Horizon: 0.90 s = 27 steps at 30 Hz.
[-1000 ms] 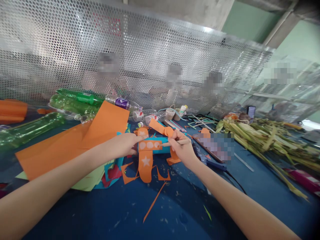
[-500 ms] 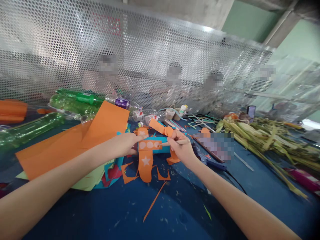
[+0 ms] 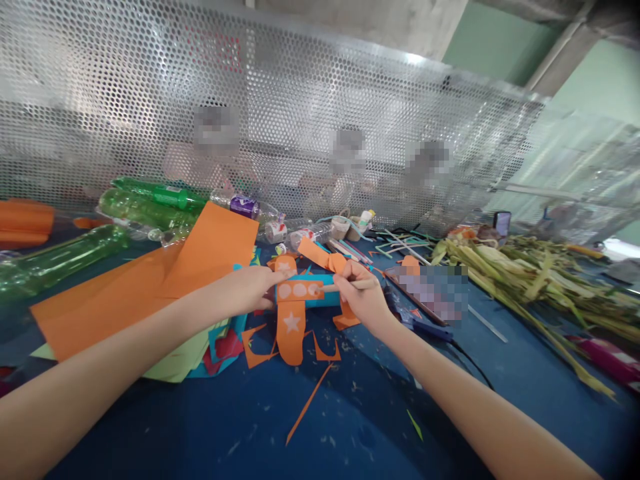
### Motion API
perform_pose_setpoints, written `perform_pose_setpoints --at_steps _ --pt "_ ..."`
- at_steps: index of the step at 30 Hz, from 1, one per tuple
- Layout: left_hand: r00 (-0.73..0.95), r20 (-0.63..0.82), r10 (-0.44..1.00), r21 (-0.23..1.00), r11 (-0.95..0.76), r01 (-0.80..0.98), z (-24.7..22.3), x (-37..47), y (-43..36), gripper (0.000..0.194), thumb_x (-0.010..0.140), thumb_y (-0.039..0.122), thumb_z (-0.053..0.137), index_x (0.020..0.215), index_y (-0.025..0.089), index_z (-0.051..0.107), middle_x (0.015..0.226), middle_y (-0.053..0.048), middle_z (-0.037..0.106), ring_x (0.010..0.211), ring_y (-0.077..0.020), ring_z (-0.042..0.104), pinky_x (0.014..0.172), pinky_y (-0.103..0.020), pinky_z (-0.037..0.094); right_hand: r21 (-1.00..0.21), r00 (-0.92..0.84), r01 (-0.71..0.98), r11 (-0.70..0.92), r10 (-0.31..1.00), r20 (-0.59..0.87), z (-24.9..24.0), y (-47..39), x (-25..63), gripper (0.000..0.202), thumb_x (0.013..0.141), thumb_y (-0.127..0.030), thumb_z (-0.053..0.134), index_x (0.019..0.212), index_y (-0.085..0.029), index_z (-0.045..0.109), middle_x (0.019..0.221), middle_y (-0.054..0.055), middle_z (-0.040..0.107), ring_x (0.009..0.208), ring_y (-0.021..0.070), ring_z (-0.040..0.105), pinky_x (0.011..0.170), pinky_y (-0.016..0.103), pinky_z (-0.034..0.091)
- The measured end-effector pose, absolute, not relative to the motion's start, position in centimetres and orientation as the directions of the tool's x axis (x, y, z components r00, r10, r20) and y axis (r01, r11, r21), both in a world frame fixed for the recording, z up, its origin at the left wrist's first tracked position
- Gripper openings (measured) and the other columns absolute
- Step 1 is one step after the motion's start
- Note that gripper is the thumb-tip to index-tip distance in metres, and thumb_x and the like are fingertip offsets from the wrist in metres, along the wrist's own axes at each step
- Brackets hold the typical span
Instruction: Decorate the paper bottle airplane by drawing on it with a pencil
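A blue paper tube with orange wings, a paper plane (image 3: pixel 291 323), lies on the blue table. White stars mark its wings, and white ovals fill an orange strip along its body. My left hand (image 3: pixel 257 285) holds the plane's left end, fingers wrapped partly behind it. A thin pale brush or stick (image 3: pixel 364 285) is pinched in my right hand (image 3: pixel 361 293), its tip at the rightmost white oval. Orange tail pieces rise beside my right fingers.
Orange sheets (image 3: pixel 215 250) and green bottles (image 3: pixel 150 207) are at the left. Paper scraps (image 3: pixel 257 347) lie near the plane. A phone-like device (image 3: pixel 427 297), a blue glue gun (image 3: pixel 433 329) and dried husks (image 3: pixel 530 287) are at the right. People sit behind a perforated metal screen (image 3: pixel 290 87).
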<state>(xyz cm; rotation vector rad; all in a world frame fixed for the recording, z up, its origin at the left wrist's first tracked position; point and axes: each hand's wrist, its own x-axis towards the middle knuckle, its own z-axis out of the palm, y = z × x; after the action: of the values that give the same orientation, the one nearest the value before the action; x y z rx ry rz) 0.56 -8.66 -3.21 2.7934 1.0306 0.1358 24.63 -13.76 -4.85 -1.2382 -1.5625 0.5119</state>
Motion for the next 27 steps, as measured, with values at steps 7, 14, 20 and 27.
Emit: perform_pose_setpoints --at_steps 7,14,20,27 --pt "0.756 0.034 0.654 0.183 -0.748 0.638 -3.27 0.53 -8.62 0.074 0.074 0.024 0.062 0.140 0.031 0.031 0.111 -0.008 0.061 0.093 -0.0246 0.058 0.069 -0.028 0.042 -0.817 0.067 0.445 0.366 0.897 0.437 -4.79 -13.81 24.55 0.026 0.077 -0.026 0.052 0.060 -0.023 0.033 0.046 -0.008 0.038 0.043 0.0098 0.036 0.045 0.025 0.030" --pt "0.758 0.028 0.652 0.195 -0.747 0.635 -2.80 0.65 -9.01 0.069 0.075 0.021 0.061 0.139 0.030 0.035 0.109 -0.007 0.061 0.091 -0.0236 0.058 0.068 -0.027 0.042 -0.829 0.040 0.432 0.357 0.910 0.413 -4.75 -13.88 24.47 0.025 0.077 -0.027 0.053 0.060 -0.023 0.035 0.044 -0.008 0.039 0.041 0.0094 0.035 0.044 0.024 0.028" --pt "0.751 0.015 0.660 0.209 -0.736 0.644 -2.74 0.72 -8.98 0.071 0.075 0.021 0.062 0.139 0.032 0.034 0.109 -0.007 0.062 0.088 -0.0240 0.058 0.068 -0.029 0.041 -0.833 0.054 0.430 0.350 0.910 0.410 -4.68 -13.98 24.43 0.025 0.076 -0.026 0.053 0.059 -0.023 0.034 0.044 -0.009 0.039 0.041 0.0093 0.036 0.044 0.024 0.028" --pt "0.772 0.051 0.634 0.208 -0.762 0.613 -3.19 0.49 -8.69 0.064 0.076 0.023 0.060 0.135 0.030 0.039 0.108 -0.006 0.062 0.089 -0.0229 0.059 0.069 -0.028 0.041 -0.819 0.046 0.460 0.344 0.911 0.409 -4.71 -14.03 24.41 0.026 0.076 -0.026 0.053 0.059 -0.023 0.035 0.045 -0.008 0.040 0.041 0.0095 0.036 0.044 0.024 0.028"
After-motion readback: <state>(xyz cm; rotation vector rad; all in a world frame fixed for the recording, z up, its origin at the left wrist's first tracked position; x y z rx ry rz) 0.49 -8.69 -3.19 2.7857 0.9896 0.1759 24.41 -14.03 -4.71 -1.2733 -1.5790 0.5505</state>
